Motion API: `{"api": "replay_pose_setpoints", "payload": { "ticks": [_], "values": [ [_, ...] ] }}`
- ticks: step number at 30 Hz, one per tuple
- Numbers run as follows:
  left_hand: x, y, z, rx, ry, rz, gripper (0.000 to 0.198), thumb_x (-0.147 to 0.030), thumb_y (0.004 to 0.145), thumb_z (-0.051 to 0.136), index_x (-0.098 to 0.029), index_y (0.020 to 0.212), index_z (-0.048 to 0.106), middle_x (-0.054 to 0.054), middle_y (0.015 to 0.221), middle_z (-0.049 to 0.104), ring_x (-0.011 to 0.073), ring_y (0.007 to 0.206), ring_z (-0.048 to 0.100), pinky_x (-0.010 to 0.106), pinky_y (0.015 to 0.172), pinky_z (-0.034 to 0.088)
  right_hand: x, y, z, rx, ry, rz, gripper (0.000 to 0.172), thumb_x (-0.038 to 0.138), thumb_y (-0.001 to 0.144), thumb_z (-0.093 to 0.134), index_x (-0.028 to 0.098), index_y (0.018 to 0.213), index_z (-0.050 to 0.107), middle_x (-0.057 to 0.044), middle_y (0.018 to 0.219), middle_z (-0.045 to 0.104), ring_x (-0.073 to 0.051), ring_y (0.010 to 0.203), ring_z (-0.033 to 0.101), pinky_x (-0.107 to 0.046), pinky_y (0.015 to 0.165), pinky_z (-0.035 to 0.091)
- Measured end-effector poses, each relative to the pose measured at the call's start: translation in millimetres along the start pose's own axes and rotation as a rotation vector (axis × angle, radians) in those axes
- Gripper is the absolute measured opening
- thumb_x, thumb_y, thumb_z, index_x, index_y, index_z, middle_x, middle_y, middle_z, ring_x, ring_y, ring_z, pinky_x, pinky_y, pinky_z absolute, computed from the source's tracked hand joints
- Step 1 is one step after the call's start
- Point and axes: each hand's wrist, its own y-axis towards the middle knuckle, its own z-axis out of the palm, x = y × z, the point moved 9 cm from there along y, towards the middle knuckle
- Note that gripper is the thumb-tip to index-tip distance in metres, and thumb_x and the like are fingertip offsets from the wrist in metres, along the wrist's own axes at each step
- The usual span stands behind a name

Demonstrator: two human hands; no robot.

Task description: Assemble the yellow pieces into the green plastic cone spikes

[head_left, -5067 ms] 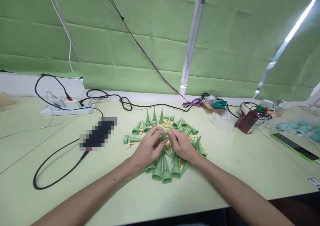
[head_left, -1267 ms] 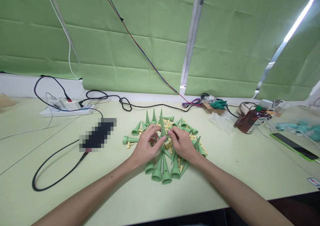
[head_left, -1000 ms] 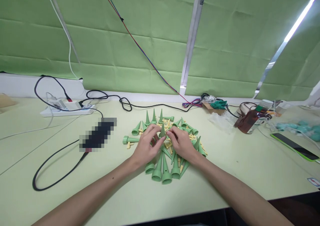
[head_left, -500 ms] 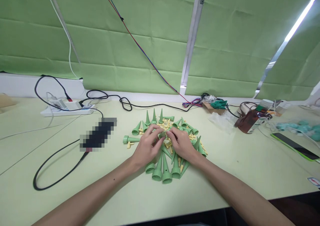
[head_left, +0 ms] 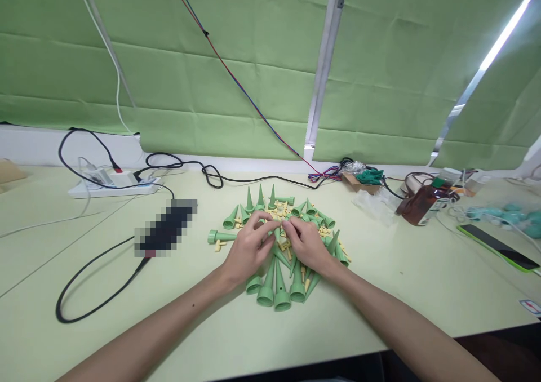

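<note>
My left hand (head_left: 250,248) is closed, its thumb and fingers around a small green plastic cone spike (head_left: 277,234) over the middle of a pile. Close against it, my right hand (head_left: 309,243) pinches at the top of that spike; its fingertips hide whatever is between them. Around and under both hands lie more green cone spikes (head_left: 280,286), several with their hollow wide ends towards me. A few green cones (head_left: 260,199) stand upright behind my left hand. Small yellow T-shaped valves (head_left: 218,246) are scattered among them.
At left are a pixelated dark device (head_left: 167,228) with a black cable and a white power strip (head_left: 114,188). Along the right stand a small cardboard box (head_left: 359,183), a dark brown bottle (head_left: 425,203) and a green-edged phone (head_left: 499,248). A green curtain (head_left: 253,89) hangs behind.
Between my hands, the green cone spike has turned so its narrow part now points down. My left fingers have shifted slightly towards my right fingertips; the pile looks the same.
</note>
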Motion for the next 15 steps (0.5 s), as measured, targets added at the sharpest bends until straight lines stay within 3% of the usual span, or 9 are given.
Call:
{"api": "replay_pose_setpoints", "payload": {
  "ticks": [5, 8, 11, 15],
  "values": [
    [-0.2, 2.0, -1.5, -0.015, -0.013, -0.061, 0.03, -0.009, 0.089, 0.049, -0.024, 0.114, 0.055, 0.005, 0.11, 0.051, 0.008, 0.062, 0.05, 0.024, 0.058, 0.047, 2.5, 0.3, -6.4, -0.048, -0.015, -0.012, 0.037, 0.035, 0.099, 0.041, 0.022, 0.066, 0.035, 0.005, 0.056, 0.035, -0.012, 0.051, 0.033, -0.027, 0.052, 0.027],
    [5.9, 3.1, -6.3, -0.068, -0.058, -0.171, 0.023, -0.019, 0.092, 0.05, -0.022, 0.114, 0.052, 0.005, 0.105, 0.055, 0.0104, 0.067, 0.054, 0.024, 0.059, 0.046, 4.7, 0.5, -12.7, -0.086, -0.014, -0.019, 0.035, 0.034, 0.1, 0.042, 0.021, 0.067, 0.038, 0.005, 0.057, 0.038, -0.012, 0.051, 0.036, -0.026, 0.054, 0.029],
    [17.1, 3.4, -6.4, -0.069, -0.151, -0.312, 0.016, -0.033, 0.095, 0.049, -0.019, 0.098, 0.055, 0.002, 0.091, 0.058, 0.0121, 0.068, 0.054, 0.023, 0.056, 0.044, 6.2, 0.8, -16.5, -0.101, -0.016, -0.021, 0.032, 0.033, 0.1, 0.043, 0.02, 0.07, 0.043, 0.004, 0.059, 0.043, -0.012, 0.053, 0.04, -0.026, 0.056, 0.031],
    [28.8, 2.7, 3.7, 0.021, -0.296, -0.436, 0.037, -0.045, 0.096, 0.043, -0.017, 0.076, 0.055, -0.001, 0.068, 0.052, 0.011, 0.058, 0.047, 0.022, 0.051, 0.038, 8.4, 1.1, -17.5, -0.104, -0.019, -0.042, 0.03, 0.031, 0.099, 0.045, 0.02, 0.072, 0.047, 0.004, 0.06, 0.045, -0.012, 0.054, 0.042, -0.025, 0.057, 0.033]
  ]
}}
